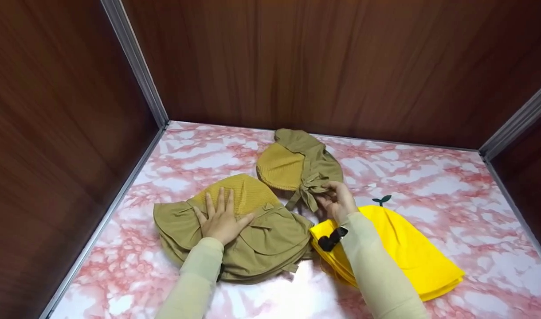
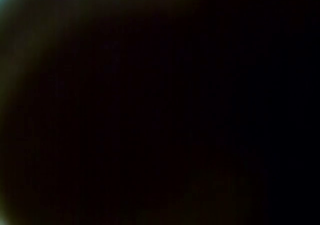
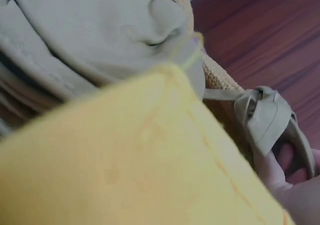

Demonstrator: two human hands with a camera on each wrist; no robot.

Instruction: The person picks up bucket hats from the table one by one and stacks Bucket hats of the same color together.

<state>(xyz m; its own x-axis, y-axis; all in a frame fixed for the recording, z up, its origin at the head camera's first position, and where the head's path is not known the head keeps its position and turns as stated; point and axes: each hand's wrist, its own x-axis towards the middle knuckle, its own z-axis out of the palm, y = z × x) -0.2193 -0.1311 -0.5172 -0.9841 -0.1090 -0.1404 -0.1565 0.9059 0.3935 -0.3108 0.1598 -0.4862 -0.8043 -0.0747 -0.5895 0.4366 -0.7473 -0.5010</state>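
Observation:
My left hand [image 1: 221,221] lies spread on a khaki sun hat [image 1: 266,241] with a mustard ribbed crown; several brim layers show below it. Behind it is a second khaki and mustard hat [image 1: 280,166], with a fabric bow [image 1: 312,182] on its side. My right hand [image 1: 339,204] pinches that hat's brim beside the bow; in the right wrist view, thumb and fingers [image 3: 287,157] hold the cloth edge. Under my right forearm are yellow hats [image 1: 408,243], lying flat together, with a green sprout [image 1: 382,200] on top. The left wrist view is almost black.
A pink and white marbled tabletop [image 1: 439,177] carries the hats. Dark wood panels [image 1: 297,62] with metal edge strips [image 1: 137,66] stand at the back and both sides. A small black device [image 1: 332,239] sits on my right wrist.

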